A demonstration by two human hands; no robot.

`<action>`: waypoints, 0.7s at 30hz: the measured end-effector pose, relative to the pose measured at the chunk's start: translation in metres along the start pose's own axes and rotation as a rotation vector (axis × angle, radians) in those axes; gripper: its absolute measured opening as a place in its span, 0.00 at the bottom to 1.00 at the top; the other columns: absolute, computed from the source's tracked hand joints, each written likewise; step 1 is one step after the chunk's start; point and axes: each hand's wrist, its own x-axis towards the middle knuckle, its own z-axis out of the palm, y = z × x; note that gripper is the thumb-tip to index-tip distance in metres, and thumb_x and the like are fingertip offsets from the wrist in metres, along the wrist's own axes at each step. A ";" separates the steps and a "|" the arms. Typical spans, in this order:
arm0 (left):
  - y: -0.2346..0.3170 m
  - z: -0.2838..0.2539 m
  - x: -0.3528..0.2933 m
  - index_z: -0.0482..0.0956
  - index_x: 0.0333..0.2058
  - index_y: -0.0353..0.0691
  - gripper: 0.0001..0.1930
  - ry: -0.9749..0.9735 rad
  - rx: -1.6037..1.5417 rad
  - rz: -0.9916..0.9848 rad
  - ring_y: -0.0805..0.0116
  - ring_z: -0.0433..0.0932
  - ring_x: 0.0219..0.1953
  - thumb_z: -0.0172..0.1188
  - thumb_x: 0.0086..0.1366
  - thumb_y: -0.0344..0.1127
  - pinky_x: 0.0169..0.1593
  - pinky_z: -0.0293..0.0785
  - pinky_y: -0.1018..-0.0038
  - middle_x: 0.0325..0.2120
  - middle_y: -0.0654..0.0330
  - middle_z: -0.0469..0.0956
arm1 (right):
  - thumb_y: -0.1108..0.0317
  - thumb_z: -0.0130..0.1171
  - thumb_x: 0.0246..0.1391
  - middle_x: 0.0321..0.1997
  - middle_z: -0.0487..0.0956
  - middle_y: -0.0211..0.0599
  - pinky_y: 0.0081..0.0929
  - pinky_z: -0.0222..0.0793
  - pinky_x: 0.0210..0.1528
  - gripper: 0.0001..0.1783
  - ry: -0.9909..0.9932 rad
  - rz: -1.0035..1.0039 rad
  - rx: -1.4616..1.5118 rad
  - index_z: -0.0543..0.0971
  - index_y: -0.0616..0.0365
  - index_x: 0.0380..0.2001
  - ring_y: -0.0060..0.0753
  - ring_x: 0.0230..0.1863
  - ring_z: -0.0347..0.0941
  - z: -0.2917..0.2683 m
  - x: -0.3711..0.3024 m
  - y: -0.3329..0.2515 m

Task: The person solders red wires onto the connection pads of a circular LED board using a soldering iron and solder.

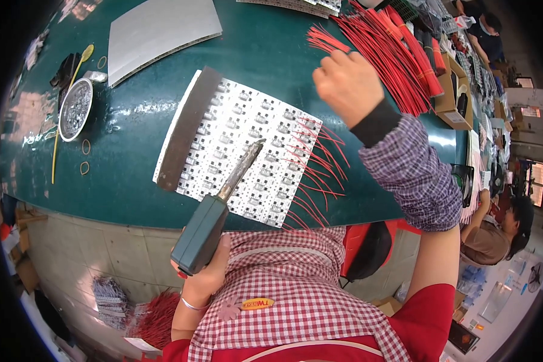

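My left hand (206,265) is wrapped round the handle of a dark green soldering gun (202,232). Its long metal tip reaches over a white sheet of circuit boards (238,142) with rows of small dark components. A flat brown bar (190,130) lies along the sheet's left side. Several short red wires (320,169) stick out from the right-hand row of boards. Beyond the sheet, my right hand (349,84) is closed at the near end of a small bunch of red wires (324,39); its fingertips are partly hidden.
A large bundle of red wires (380,57) lies at the far right by a cardboard box (455,96). Far left are a grey board stack (163,33), a white bowl (76,110) and a yellow stick (55,160). A co-worker (495,232) sits at the right.
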 end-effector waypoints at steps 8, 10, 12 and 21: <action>0.001 0.004 -0.001 0.77 0.55 0.30 0.23 0.047 -0.028 0.030 0.69 0.80 0.45 0.65 0.60 0.16 0.48 0.77 0.73 0.49 0.54 0.81 | 0.69 0.63 0.47 0.29 0.79 0.30 0.35 0.67 0.37 0.02 -0.144 0.083 0.045 0.83 0.53 0.24 0.34 0.37 0.76 0.015 -0.007 -0.015; 0.000 0.004 -0.002 0.77 0.55 0.29 0.23 0.073 -0.055 0.047 0.71 0.80 0.39 0.64 0.60 0.16 0.42 0.78 0.75 0.48 0.54 0.81 | 0.69 0.62 0.47 0.29 0.78 0.29 0.35 0.68 0.38 0.03 -0.043 0.109 0.080 0.82 0.52 0.28 0.34 0.37 0.76 0.017 -0.016 -0.007; -0.005 0.001 -0.006 0.78 0.54 0.29 0.22 0.079 -0.124 -0.122 0.76 0.75 0.27 0.62 0.60 0.14 0.28 0.72 0.78 0.45 0.54 0.81 | 0.70 0.61 0.46 0.28 0.77 0.30 0.35 0.68 0.38 0.06 0.226 0.203 0.139 0.81 0.51 0.31 0.34 0.37 0.75 0.012 -0.023 -0.001; -0.009 0.006 0.001 0.77 0.53 0.29 0.21 0.120 -0.130 -0.068 0.78 0.70 0.22 0.61 0.59 0.14 0.24 0.67 0.79 0.44 0.53 0.80 | 0.76 0.64 0.57 0.31 0.82 0.40 0.29 0.76 0.37 0.06 0.378 1.009 1.017 0.85 0.59 0.38 0.35 0.33 0.79 0.033 -0.084 -0.037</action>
